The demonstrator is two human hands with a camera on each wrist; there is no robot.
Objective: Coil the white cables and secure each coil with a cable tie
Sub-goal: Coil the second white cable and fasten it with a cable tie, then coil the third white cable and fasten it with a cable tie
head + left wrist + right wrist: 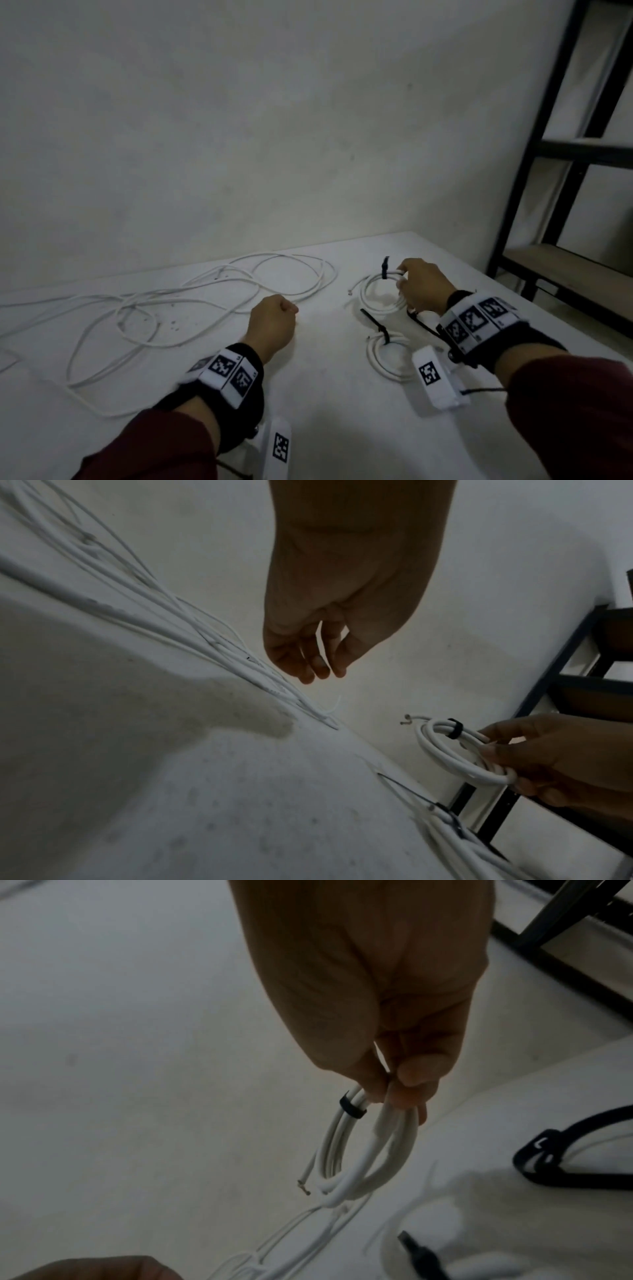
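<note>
My right hand (pixel 402 279) pinches a small coil of white cable (pixel 363 291) and holds it just above the table; the right wrist view shows my right hand's fingertips (pixel 394 1088) closed on the coil (pixel 333 1137). A black cable tie (pixel 385 269) wraps the coil next to my fingers, its tail sticking up. A second tied coil (pixel 371 356) lies nearer me with its own black tie (pixel 382 330). My left hand (pixel 274 318) hovers in a fist left of the coils and holds nothing I can see. Loose white cables (pixel 322 270) sprawl over the table's left half.
The white table (pixel 325 411) meets a pale wall at its far edge. A black metal shelf rack (pixel 548 171) stands beyond the table's right corner. A black strap loop (pixel 548 1156) lies on the table under my right wrist.
</note>
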